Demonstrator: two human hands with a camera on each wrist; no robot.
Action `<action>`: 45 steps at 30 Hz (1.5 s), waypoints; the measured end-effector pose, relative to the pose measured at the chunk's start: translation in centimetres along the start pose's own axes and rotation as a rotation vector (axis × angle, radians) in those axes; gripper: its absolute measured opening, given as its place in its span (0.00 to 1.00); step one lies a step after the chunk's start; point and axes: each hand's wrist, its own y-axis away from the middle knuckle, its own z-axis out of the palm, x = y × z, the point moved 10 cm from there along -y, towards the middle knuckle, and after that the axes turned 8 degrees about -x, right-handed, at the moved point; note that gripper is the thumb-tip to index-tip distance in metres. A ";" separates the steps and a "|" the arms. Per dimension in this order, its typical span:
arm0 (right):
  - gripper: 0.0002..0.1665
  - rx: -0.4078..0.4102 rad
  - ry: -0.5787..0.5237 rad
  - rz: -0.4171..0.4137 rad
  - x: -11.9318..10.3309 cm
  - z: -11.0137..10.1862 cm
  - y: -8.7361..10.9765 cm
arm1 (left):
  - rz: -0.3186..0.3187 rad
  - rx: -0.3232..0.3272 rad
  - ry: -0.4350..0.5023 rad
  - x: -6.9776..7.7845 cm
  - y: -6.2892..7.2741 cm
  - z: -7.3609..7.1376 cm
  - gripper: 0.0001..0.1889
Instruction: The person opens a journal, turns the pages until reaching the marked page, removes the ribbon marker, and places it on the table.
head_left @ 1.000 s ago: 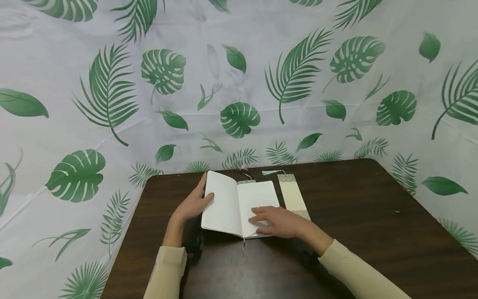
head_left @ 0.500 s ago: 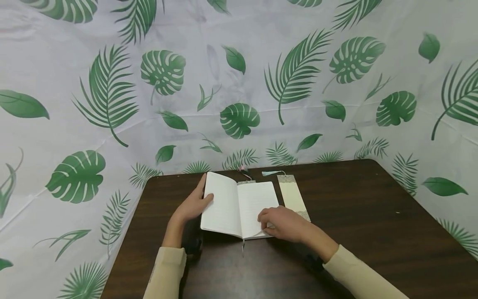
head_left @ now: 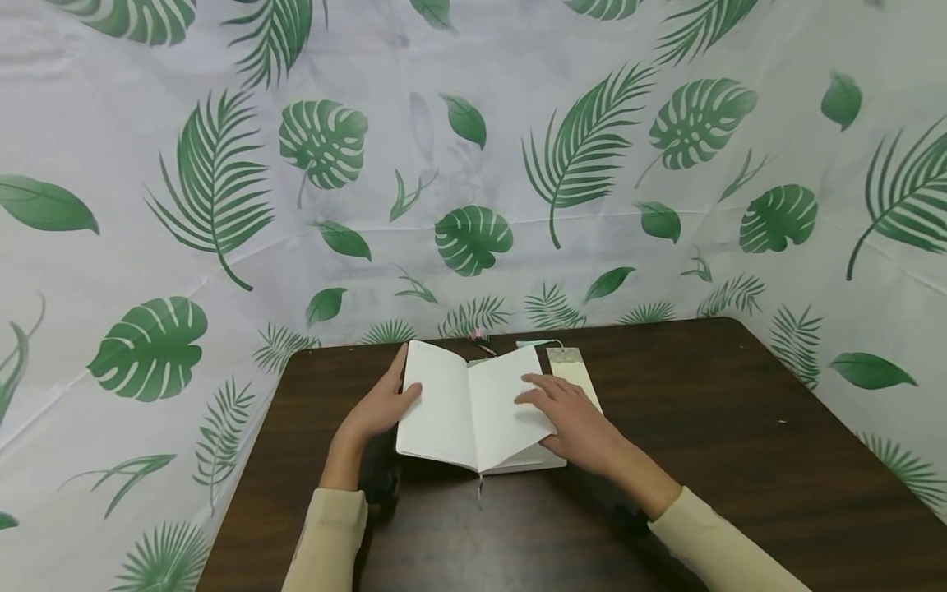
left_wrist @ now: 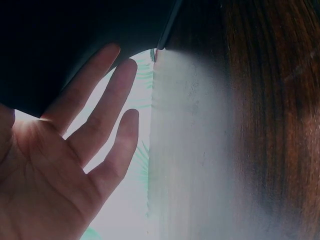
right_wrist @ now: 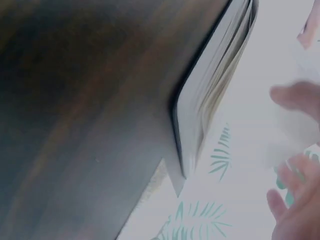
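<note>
An open notebook (head_left: pixel 436 403) with pale pages lies in the middle of the head view. My left hand (head_left: pixel 377 407) grips its left side, thumb on the page. In the left wrist view, the fingers (left_wrist: pixel 102 117) extend along the dark cover (left_wrist: pixel 55 45). A right-hand page (head_left: pixel 497 403) is raised, its lower corner up off the pages beneath. Over its outer edge is my right hand (head_left: pixel 588 427), fingers spread and fairly straight, thumb low by the corner. The right wrist view shows thumb and fingers apart, and the page block (right_wrist: pixel 215 85) from its edge.
A cream bookmark (head_left: pixel 583 382) with a pale tassel lies right of the notebook, partly behind my right hand. Behind the notebook is a small dark and pink tassel (head_left: pixel 482 341). A ribbon (head_left: pixel 479 487) hangs toward the front. Leaf-patterned cloth (head_left: pixel 473 238) stands behind the dark table (head_left: pixel 688 386).
My right hand has gone from lying on the right page, to curling at its lower edge, to spreading farther back as the page rises. The left hand has stayed put.
</note>
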 end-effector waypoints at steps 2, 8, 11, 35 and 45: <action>0.49 0.047 -0.071 0.075 1.0 -0.5 0.0 | -0.001 0.005 -0.001 0.0 0.0 -0.1 0.46; 0.60 -0.056 -0.447 0.271 2.9 1.2 0.1 | -0.031 0.003 -0.003 0.4 0.0 0.2 0.45; 0.46 -0.126 -0.532 0.255 1.9 2.2 -0.1 | -0.025 0.006 0.005 0.3 -0.1 0.2 0.44; 0.39 -0.400 -0.629 -0.018 -6.1 5.8 -2.8 | -0.057 0.038 0.055 0.3 -0.2 0.6 0.43; 0.31 -0.322 -0.556 -0.052 -6.8 5.6 -3.0 | -0.070 0.036 0.117 0.3 -0.6 1.1 0.35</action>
